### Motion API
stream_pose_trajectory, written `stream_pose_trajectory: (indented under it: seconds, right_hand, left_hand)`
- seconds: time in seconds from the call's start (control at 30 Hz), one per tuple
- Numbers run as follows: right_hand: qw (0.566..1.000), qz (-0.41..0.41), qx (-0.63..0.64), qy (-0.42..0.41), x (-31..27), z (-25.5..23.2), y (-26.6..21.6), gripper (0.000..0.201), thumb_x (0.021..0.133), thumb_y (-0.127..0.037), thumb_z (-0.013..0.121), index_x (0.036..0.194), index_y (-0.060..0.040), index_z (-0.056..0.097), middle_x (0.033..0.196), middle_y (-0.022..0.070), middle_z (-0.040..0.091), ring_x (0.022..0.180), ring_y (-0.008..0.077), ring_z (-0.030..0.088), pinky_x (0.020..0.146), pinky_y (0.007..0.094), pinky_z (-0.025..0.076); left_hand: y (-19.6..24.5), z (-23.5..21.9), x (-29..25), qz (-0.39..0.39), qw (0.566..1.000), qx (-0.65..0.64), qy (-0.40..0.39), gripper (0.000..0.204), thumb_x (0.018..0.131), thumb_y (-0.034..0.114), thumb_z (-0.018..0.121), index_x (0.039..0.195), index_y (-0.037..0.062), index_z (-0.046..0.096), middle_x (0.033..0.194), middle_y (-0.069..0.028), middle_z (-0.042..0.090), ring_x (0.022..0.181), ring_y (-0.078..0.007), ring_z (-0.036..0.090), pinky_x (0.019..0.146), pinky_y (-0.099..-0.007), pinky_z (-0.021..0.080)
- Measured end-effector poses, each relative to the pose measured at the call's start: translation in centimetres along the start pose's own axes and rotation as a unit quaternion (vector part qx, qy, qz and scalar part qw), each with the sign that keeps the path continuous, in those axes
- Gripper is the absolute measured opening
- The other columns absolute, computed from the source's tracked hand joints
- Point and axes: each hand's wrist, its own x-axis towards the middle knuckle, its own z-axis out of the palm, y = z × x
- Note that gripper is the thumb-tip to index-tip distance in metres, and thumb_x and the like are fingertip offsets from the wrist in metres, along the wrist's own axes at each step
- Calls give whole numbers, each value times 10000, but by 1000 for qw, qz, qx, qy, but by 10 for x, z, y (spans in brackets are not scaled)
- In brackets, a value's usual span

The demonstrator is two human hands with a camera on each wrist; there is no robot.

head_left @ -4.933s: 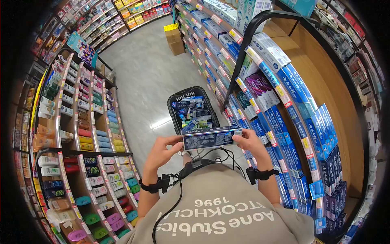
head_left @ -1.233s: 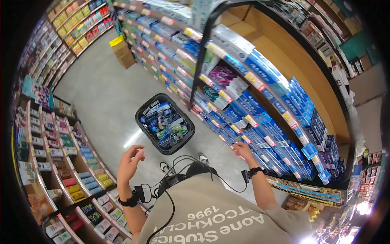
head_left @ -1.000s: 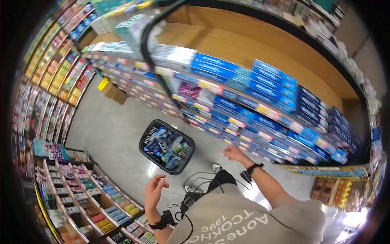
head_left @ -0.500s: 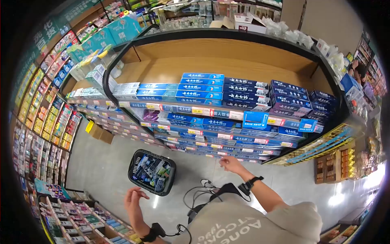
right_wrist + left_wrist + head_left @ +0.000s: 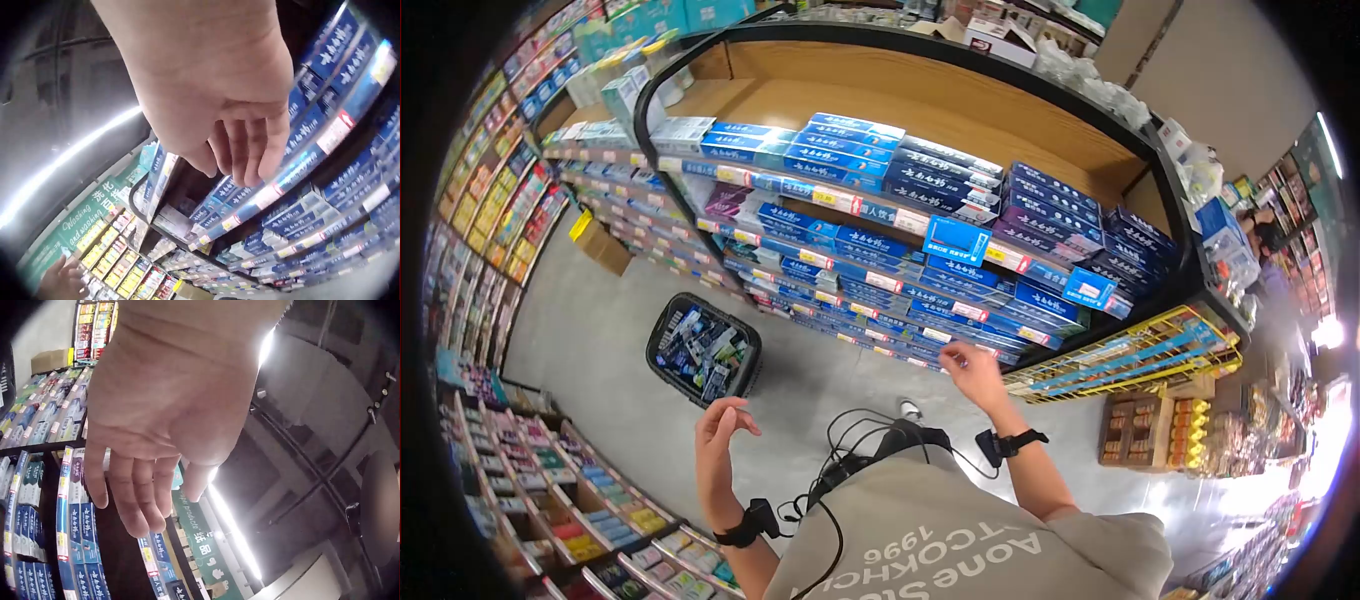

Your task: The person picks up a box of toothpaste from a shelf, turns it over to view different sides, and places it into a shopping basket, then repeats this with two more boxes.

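My left hand [image 5: 722, 448] hovers in the air, just in front of the basket in the head view, with loosely bent fingers and nothing in them. In the left wrist view the palm of that left hand [image 5: 165, 419] shows bare. My right hand [image 5: 975, 380] hangs free before the lower shelves, its fingers relaxed and also holding nothing. A black shopping basket [image 5: 752, 362] stands on the floor at left, filled with several small boxes and packs [image 5: 700, 350]. Blue toothpaste boxes [image 5: 845, 145] are stacked along the top shelf ahead, with more rows below.
A black-framed shelf unit [image 5: 900, 70] curves across the front. Its yellow wire rack [image 5: 1130, 360] juts out at the right end. Shelves of bottles [image 5: 590, 500] stand at lower left. A cardboard box [image 5: 603, 250] sits on the floor behind the basket. Cables [image 5: 850, 430] loop at the waist.
Both hands held a dark box at first; it has left them, and they have drawn apart. The view has swung rightward to face the toothpaste shelves, so the basket now appears further left.
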Motion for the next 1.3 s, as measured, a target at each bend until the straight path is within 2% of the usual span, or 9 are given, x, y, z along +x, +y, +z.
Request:
stream_pose_trajectory:
  seconds: [0.07, 0.2, 0.33, 0.5, 0.6, 0.7, 0.87, 1.17, 1.3]
  right_hand:
    - [980, -129, -100, 110, 14, -37, -30, 103, 884, -130, 723, 949, -50, 725, 909, 156, 721, 805, 326, 695, 722, 415, 557]
    - [931, -218, -79, 282, 53, -109, -60, 90, 836, -18, 740, 900, -40, 681, 886, 130, 695, 842, 340, 669, 721, 413, 538]
    - [901, -246, -144, 326, 82, -176, -59, 138, 804, -3, 757, 916, -29, 682, 981, 131, 694, 943, 339, 655, 824, 412, 530]
    - [913, -241, -190, 268, 101, -220, -42, 294, 766, -34, 796, 1042, -32, 698, 1095, 111, 685, 1071, 330, 632, 955, 437, 497]
    - [886, -253, -276, 275, 118, -225, -26, 423, 749, -68, 819, 1153, -56, 691, 1195, 100, 661, 1196, 321, 584, 1065, 471, 436]
    - [895, -240, -293, 236, 127, -222, -15, 509, 739, -101, 834, 1223, -79, 680, 1260, 93, 639, 1268, 317, 545, 1122, 509, 383]
    - [881, -255, -316, 244, 126, -213, -14, 530, 754, -80, 811, 1261, -137, 669, 1136, 77, 606, 1152, 284, 566, 1135, 524, 348]
    - [888, -195, -346, 233, 128, -202, -29, 649, 703, -90, 849, 1320, -111, 651, 1259, 82, 587, 1194, 303, 544, 1040, 486, 396]
    - [885, -214, -336, 240, 127, -198, -32, 640, 687, -37, 828, 1301, -102, 655, 1195, 111, 592, 1170, 323, 553, 1008, 464, 418]
  left_hand:
    - [-1, 12, -9, 1, 1000, 3, 0, 308, 1083, 271, 520, 1131, -1, 656, 810, -75, 663, 780, -172, 646, 794, -312, 515]
    - [-19, 22, -19, -36, 999, -11, 0, 292, 1075, 241, 522, 1132, -14, 653, 799, -86, 669, 749, -184, 655, 782, -328, 533]
    - [-27, 33, -20, -20, 998, -13, 53, 293, 1087, 234, 502, 1130, -15, 651, 797, -84, 661, 768, -182, 655, 774, -317, 532]
    - [-8, 85, -17, -4, 997, 8, 72, 286, 1087, 225, 497, 1144, -13, 645, 821, -80, 658, 772, -180, 652, 783, -326, 533]
    - [-7, 109, -15, -4, 999, -3, 54, 283, 1079, 218, 508, 1152, -18, 646, 825, -81, 662, 781, -181, 654, 805, -336, 528]
    - [-16, 123, -15, -15, 998, -1, 62, 288, 1080, 224, 510, 1155, -18, 647, 825, -81, 662, 778, -181, 653, 800, -334, 528]
    - [-41, 125, -28, -30, 995, -36, 89, 293, 1082, 230, 509, 1157, -20, 643, 824, -79, 662, 771, -179, 652, 797, -332, 531]
    - [-37, 82, -33, -33, 994, -46, 96, 291, 1080, 227, 510, 1146, -22, 646, 826, -76, 663, 770, -183, 654, 793, -332, 532]
    - [-29, 55, -26, -25, 994, -45, 91, 284, 1069, 227, 529, 1128, -23, 651, 826, -80, 668, 770, -184, 656, 791, -331, 532]
